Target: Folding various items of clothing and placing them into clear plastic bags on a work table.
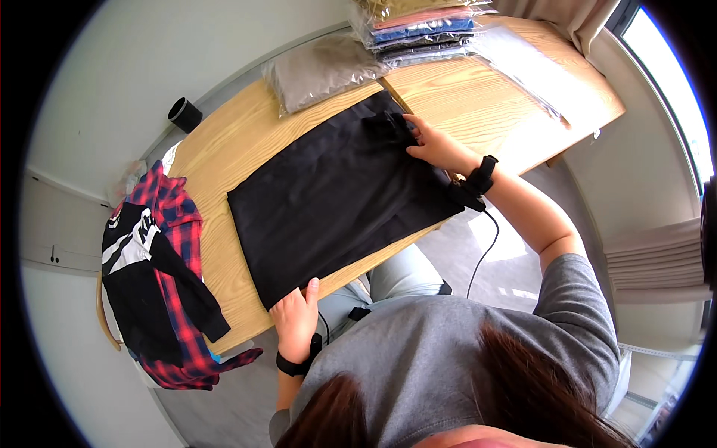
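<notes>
A black garment [336, 198] lies spread in a flat, roughly rectangular shape across the wooden table, its kind not clear from here. At its far right part, where the cloth is bunched, my right hand [442, 147] is closed on the fabric with thumb and fingers. My left hand [296, 319] grips the near left corner at the table's front edge, thumb on the outside and the other fingertips partly hidden. Both wrists wear black bands.
Clear bags of folded clothes [422, 33] are stacked at the back, beside a bagged beige garment [325, 69]. Flat clear bags [523, 67] lie at the right. Plaid and black shirts [142, 261] hang at the left. A black bin [184, 115] stands behind the table [224, 142].
</notes>
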Motion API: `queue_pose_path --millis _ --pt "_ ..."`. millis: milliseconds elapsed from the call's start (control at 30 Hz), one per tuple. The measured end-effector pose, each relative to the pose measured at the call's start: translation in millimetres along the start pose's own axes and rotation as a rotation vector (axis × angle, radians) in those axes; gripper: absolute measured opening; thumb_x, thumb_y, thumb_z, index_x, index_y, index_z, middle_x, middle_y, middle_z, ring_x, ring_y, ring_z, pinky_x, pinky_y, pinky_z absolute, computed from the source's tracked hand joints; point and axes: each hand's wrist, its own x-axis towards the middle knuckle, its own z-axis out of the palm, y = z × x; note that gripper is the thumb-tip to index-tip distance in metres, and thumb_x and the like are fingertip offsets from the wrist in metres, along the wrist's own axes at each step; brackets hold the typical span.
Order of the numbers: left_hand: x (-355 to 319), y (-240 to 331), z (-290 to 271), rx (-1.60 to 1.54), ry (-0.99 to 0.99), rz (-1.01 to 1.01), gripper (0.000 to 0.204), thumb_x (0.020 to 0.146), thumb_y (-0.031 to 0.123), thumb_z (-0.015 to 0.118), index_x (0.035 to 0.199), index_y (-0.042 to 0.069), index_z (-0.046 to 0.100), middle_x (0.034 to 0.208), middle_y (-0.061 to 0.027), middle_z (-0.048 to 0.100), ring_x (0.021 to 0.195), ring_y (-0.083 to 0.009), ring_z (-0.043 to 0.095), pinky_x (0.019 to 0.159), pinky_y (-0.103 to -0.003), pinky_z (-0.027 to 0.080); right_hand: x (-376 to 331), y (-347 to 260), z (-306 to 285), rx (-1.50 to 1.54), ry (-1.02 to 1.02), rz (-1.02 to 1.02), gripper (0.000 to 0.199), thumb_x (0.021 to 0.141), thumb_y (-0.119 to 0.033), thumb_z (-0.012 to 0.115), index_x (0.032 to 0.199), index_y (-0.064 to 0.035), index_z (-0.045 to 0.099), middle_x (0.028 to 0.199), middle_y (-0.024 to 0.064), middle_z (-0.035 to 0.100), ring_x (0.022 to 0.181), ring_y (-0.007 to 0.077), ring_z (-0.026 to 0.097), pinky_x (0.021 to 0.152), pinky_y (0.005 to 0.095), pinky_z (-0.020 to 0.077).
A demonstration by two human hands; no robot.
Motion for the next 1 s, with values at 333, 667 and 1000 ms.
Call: queue_pose_path --millis 333,667,1000 --pt "-31 -34 -17 -0.090 -0.015 -0.114 0.053 0.086 0.039 0.058 0.117 -0.004 0.053 0.114 -0.0249 0.057 0.104 -0.0411 0.053 0.089 -0.047 0.043 -1 -30 30 0.231 -0.074 -0.138 0.070 0.079 -0.001 0.061 0.141 -0.0103 0.031 0.097 0.0072 0.052 0.088 0.0145 0.052 0.081 0.0261 0.0448" --pt "-23 -53 -74 -0.450 0.286 0.018 0.014 0.086 0.008 0.060 0.085 -0.005 0.062 0.081 -0.0129 0.062 0.072 -0.0217 0.060 0.066 -0.031 0.048 -61 -62 39 -0.362 0.118 -0.467 0.037 0.083 -0.014 0.060 0.119 -0.0094 0.056 0.133 0.0164 0.046 0.125 0.0343 0.040 0.103 0.0441 0.0335" --pt "41 -101 -57 -0.391 0.047 -0.423 0.058 0.082 0.032 0.067 0.118 -0.009 0.049 0.087 -0.0162 0.063 0.079 -0.0224 0.062 0.071 -0.031 0.048 -84 -36 79 -0.371 0.201 -0.357 0.037 0.081 -0.017 0.063 0.117 -0.0092 0.059 0.132 0.0120 0.048 0.127 0.0366 0.036 0.104 0.0446 0.0313"
